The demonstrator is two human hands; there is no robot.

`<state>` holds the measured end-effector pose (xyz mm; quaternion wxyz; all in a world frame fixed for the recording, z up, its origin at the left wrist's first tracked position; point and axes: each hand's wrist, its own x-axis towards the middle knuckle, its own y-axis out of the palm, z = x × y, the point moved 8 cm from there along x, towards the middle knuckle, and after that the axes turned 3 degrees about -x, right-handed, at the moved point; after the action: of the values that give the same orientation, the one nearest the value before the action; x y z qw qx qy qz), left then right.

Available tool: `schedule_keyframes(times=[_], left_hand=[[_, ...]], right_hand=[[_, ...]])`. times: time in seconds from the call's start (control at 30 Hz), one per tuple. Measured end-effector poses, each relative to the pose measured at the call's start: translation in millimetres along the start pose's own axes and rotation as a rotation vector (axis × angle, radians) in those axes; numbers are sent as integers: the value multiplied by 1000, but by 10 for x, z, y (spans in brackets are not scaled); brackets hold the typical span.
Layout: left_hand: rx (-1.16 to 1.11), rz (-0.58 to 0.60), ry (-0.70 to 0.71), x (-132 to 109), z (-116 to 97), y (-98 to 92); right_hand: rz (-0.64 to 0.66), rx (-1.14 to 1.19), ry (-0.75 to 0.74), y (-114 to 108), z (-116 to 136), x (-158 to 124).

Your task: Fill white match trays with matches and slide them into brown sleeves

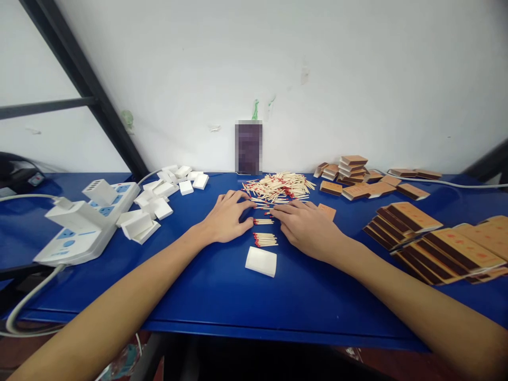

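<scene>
- From where I stand, the left hand (228, 217) rests low on the blue tabletop (309, 307), thumb and fingers parted in a wide curve. Its thumb tip is at the red-headed end of a short row of matches (264, 221), as if to keep the heads level; I can't tell whether it presses on them.
- The right hand (305, 227) comes in from the other side, fingers bent and close together over a few loose sticks. Whether it grips one is hidden from me.
- Just beyond the fingertips spreads the loose heap of matches (283, 188), pointing every which way; lying there, it needs only a small reach from either hand.
- Nearer the person, a fuller bundle of matches (265, 239) has its heads all to the left, presumably so the sticks stay sorted and easy to count.
- Below that bundle, a white box part (261, 261) sits alone and handy, apart from the white pile (162, 209) off to the left.
- Brown matchbox sleeves (413, 217) are stacked on the right, probably to save room, with more sleeves (355, 174) by the wall. Keeping white left and brown right seems to leave the middle free for both hands.
</scene>
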<state>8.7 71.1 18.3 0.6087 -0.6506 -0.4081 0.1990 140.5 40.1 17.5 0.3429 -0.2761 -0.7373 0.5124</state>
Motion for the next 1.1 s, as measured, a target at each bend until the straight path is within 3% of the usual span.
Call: schedule_keyframes(times=[0.2, 0.4, 1.1], left_hand=[[-26, 33, 24, -1, -2, 27], [-55, 64, 23, 1, 16, 65], [-51, 102, 2, -2, 23, 80]], right_hand=[[-47, 97, 54, -67, -149, 28], [12, 100, 112, 3, -246, 87], [-50, 191, 181, 103, -266, 186]])
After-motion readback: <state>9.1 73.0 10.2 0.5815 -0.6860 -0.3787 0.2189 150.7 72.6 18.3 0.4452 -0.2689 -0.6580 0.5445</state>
